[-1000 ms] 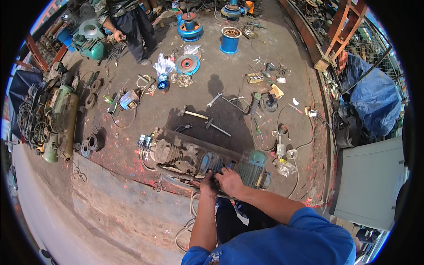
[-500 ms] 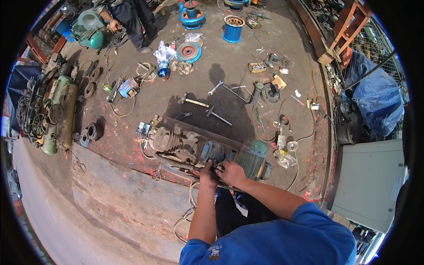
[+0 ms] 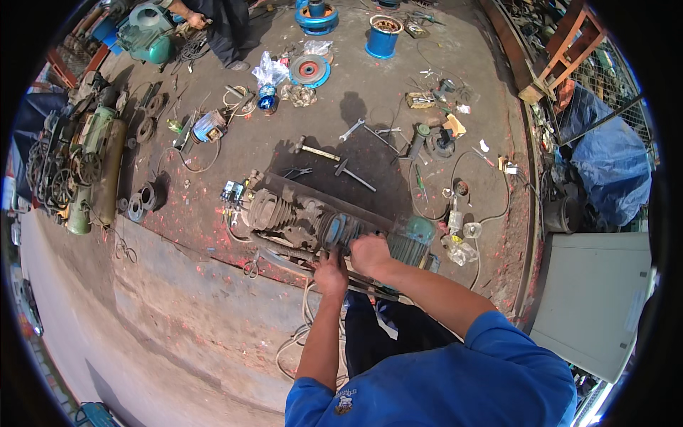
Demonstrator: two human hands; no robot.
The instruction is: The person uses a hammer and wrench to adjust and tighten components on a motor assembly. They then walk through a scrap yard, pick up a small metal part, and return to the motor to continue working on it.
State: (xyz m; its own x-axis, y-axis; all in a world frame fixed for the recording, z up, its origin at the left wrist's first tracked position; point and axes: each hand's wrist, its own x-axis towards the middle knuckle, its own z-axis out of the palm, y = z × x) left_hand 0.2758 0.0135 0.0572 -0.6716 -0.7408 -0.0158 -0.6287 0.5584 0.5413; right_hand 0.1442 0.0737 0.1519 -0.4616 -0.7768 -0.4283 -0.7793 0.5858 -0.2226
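A dirty machine with a finned cylinder (image 3: pixel 270 212), a blue round section (image 3: pixel 333 229) and a green ribbed motor (image 3: pixel 407 248) lies across the ground before me. My left hand (image 3: pixel 330 273) is at the near side of the blue section, its fingers drawn together against the machine. Just right of it, my right hand (image 3: pixel 370 255) is curled into a fist over the part between the blue section and the motor. Whatever either hand grips is hidden by the fingers. A grey hose (image 3: pixel 281 262) runs along the machine's near side.
Beyond the machine lie a hammer (image 3: pixel 320 152), a second hammer (image 3: pixel 354 176), pliers (image 3: pixel 297 171) and a wrench (image 3: pixel 352 129). Scissors (image 3: pixel 250 268) lie to its left. A grey cabinet (image 3: pixel 594 299) stands at right. Another person's dark-trousered legs (image 3: pixel 224 32) show at far left.
My right hand has turned knuckles-up and moved slightly away from me, parting from the left. My left hand has shifted a little left. The whole view has moved slightly.
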